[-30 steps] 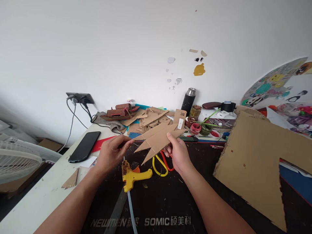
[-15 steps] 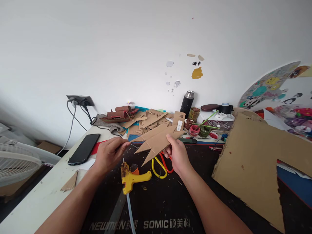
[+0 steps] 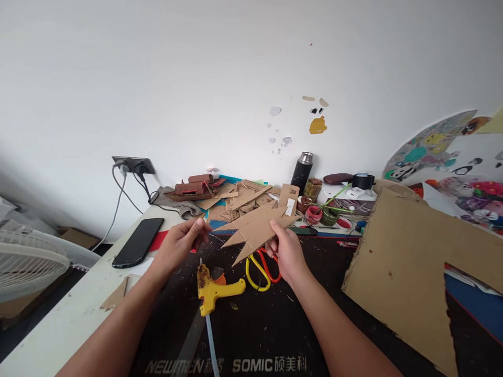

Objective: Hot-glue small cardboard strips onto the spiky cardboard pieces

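My right hand (image 3: 285, 250) grips a spiky brown cardboard cutout (image 3: 255, 226) by its lower right edge and holds it above the black mat (image 3: 275, 319). The cutout's points fan out to the left. My left hand (image 3: 181, 244) hovers just left of the longest point, thumb and fingers curled in a loose pinch. Whether they touch the tip or hold something small I cannot tell. A yellow glue gun (image 3: 217, 289) lies on the mat below both hands, and scissors with yellow and red handles (image 3: 261, 268) lie under the cutout.
A large cardboard sheet (image 3: 408, 262) with a notch cut out covers the right side. A black phone (image 3: 138, 242) lies at left, near a white fan (image 3: 27, 262). Cardboard scraps (image 3: 243, 193), a model boat (image 3: 192, 187), a black flask (image 3: 302, 173) and paint pots (image 3: 314, 213) line the wall.
My left hand has drawn back slightly from the cutout's tip, which it touched a second ago. The cutout is tilted a little more edge-on. The view has shifted slightly.
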The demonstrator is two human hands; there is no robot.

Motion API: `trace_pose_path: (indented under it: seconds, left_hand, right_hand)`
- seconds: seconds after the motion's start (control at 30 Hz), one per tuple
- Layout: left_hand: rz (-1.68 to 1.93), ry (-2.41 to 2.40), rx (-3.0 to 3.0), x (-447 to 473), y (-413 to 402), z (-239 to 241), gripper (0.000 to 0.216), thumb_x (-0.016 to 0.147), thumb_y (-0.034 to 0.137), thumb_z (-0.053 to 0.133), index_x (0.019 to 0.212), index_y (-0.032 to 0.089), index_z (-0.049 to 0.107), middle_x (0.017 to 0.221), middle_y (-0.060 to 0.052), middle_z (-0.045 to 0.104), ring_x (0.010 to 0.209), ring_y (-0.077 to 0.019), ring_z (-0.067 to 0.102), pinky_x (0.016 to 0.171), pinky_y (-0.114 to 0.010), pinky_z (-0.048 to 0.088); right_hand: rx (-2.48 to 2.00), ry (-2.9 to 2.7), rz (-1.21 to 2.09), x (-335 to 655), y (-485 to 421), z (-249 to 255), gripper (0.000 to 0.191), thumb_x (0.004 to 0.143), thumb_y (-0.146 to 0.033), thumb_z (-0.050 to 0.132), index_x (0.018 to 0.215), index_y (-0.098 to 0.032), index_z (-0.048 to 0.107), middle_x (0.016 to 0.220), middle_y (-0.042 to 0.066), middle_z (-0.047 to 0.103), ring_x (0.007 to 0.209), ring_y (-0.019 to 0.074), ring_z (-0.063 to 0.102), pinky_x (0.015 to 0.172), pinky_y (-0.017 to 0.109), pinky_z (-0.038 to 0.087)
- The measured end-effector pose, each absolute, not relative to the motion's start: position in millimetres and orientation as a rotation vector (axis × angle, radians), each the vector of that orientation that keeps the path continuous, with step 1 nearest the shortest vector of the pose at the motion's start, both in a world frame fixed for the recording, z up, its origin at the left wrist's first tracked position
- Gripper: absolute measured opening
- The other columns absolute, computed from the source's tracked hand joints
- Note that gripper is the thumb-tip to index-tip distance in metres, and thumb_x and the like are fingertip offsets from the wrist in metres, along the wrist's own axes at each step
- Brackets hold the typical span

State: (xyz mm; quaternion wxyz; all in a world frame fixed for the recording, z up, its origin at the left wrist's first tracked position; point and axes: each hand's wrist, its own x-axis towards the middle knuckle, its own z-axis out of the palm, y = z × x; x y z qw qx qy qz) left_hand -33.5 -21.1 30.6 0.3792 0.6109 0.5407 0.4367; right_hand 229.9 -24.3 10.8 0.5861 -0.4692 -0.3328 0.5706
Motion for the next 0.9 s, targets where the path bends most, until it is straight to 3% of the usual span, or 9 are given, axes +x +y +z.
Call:
trace_pose_path:
  seconds: [0.13, 0.5, 0.9]
  left_hand:
    - [1.007, 1.33, 1.475, -31.6, -21.6, 31.4, 0.079, 0.082, 0.095, 0.06, 0.082, 0.017, 0.075, 0.063, -0.004, 0.066, 0.057, -0.0144, 0.051, 0.055, -0.027, 0.039]
    - [0.904, 1.263, 1.395, -30.5, -20.1, 29.7, 0.068, 0.077, 0.087, 0.073, 0.068, 0.019, 0.065, 0.055, 0.002, 0.055, 0.051, -0.0113, 0.041, 0.051, -0.025, 0.03]
    - [1.064, 1.195, 1.331, -35.9, -17.6, 25.6, 0.058, 0.084, 0.074, 0.075, 0.07, 0.02, 0.062, 0.055, 0.004, 0.048, 0.05, -0.0097, 0.038, 0.048, -0.023, 0.03]
  right_hand:
    - [-1.1, -0.782, 1.333, 228.5, -25.4, 10.5, 0.065, 0.074, -0.068, 0.087, 0.053, -0.026, 0.042, 0.042, -0.007, 0.039, 0.037, 0.0102, 0.042, 0.04, 0.027, 0.031]
    - [-1.1, -0.796, 1.351, 227.0, -27.1, 11.5, 0.062, 0.075, -0.064, 0.087, 0.052, -0.025, 0.045, 0.042, -0.007, 0.04, 0.036, 0.0101, 0.042, 0.04, 0.026, 0.03]
    - [-1.053, -0.726, 1.407, 228.1, -26.0, 8.9, 0.06, 0.074, -0.058, 0.092, 0.057, -0.024, 0.045, 0.044, -0.008, 0.04, 0.038, 0.009, 0.041, 0.039, 0.024, 0.027]
